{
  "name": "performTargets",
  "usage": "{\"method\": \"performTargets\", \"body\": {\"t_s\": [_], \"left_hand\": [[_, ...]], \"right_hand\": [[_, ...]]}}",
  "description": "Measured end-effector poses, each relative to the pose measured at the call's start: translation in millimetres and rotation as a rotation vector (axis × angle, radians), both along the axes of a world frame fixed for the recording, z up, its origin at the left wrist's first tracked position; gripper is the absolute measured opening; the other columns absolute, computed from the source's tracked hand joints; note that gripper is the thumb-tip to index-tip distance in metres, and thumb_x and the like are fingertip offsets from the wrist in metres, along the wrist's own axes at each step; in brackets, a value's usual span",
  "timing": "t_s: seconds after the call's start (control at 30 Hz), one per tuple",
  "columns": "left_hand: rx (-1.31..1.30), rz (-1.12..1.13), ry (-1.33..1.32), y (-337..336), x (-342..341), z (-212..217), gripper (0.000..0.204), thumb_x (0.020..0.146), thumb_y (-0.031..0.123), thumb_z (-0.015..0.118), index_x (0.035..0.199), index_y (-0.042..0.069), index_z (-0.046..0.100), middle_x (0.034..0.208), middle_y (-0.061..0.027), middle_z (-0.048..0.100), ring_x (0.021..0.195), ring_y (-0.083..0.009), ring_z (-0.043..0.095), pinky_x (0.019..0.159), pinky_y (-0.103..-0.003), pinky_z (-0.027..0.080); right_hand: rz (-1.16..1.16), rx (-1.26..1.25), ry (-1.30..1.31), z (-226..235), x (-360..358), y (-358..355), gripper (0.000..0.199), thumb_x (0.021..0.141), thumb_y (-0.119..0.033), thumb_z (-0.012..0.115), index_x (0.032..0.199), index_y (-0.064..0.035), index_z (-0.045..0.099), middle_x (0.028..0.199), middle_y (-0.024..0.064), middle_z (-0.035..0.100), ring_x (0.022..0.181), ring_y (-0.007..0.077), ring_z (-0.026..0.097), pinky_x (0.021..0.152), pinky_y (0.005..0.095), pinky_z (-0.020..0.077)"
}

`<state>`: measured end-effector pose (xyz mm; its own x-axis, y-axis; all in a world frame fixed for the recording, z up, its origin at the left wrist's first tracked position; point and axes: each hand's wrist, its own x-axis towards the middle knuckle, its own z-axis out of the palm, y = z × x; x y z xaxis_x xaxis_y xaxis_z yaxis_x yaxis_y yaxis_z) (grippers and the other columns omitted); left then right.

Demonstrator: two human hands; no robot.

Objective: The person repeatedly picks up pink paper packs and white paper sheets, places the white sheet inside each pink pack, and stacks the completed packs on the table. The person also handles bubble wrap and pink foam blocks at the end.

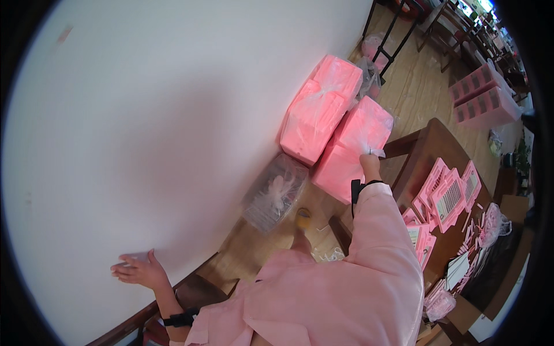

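My right hand (370, 166) reaches forward and is closed on the gathered neck of a clear plastic bag (365, 128) packed with pink rectangular pieces. That bag stands on the floor beside a brown wooden table (434, 138). My left hand (137, 270) is out to the side near the white wall, fingers spread, holding nothing. Against the wall, left of the gripped bag, rests another filled bag of pink pieces (314, 118). Nearer to me sits a clear bag with greyish contents (276, 191), its top tied.
Pink framed cards (449, 199) lie piled on the table, with small pink sticks and a small plastic bag (493, 222) beyond. An open cardboard box (496, 288) is at the right. Pink drawer units (485, 98) and a black metal frame (385, 55) stand farther off.
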<state>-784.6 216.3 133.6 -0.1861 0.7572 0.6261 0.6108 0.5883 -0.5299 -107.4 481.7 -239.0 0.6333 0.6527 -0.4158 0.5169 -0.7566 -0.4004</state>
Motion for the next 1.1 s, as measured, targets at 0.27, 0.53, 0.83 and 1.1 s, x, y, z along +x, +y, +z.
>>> {"method": "performTargets", "body": {"t_s": [0.27,0.53,0.83,1.1], "left_hand": [[0.048,-0.129,-0.201,-13.9,7.6,8.7,0.096,0.084,0.039,0.078,0.159,0.012,0.024,0.162,-0.028,0.016,0.148,-0.0536,0.016,0.112,-0.071,0.023],[-0.019,-0.767,-0.677,-137.4,-56.9,-16.1,0.062,0.088,0.016,0.069,0.145,0.007,0.047,0.14,-0.0218,0.051,0.126,-0.043,0.051,0.099,-0.05,0.047],[-0.185,-0.417,-1.217,-392.9,-145.4,-97.2,0.024,0.088,0.012,0.066,0.112,0.006,0.07,0.086,-0.012,0.069,0.079,-0.0323,0.068,0.071,-0.042,0.055],[0.058,-0.071,-1.328,-570.8,-129.0,-126.2,0.026,0.089,0.012,0.069,0.115,0.005,0.07,0.091,-0.0137,0.071,0.082,-0.0282,0.07,0.073,-0.038,0.056]], "right_hand": [[-0.11,0.266,0.215,-17.3,-49.6,-79.4,0.041,0.082,-0.021,0.055,0.111,0.0054,0.068,0.102,0.0247,0.071,0.101,0.0379,0.067,0.087,0.0411,0.0501],[-0.287,0.326,0.509,52.1,-105.9,-163.4,0.033,0.078,-0.021,0.061,0.094,0.0066,0.067,0.089,0.0175,0.068,0.083,0.0288,0.065,0.072,0.0392,0.0499],[-0.51,0.371,0.634,111.8,-225.5,-335.5,0.024,0.072,-0.004,0.065,0.095,0.0013,0.061,0.077,0.0123,0.058,0.062,0.0224,0.056,0.048,0.0386,0.0404],[-0.169,0.157,0.92,91.8,-302.4,-436.2,0.013,0.078,-0.004,0.064,0.087,-0.0094,0.057,0.074,0.0046,0.049,0.06,0.0179,0.047,0.048,0.0349,0.0348]]}}
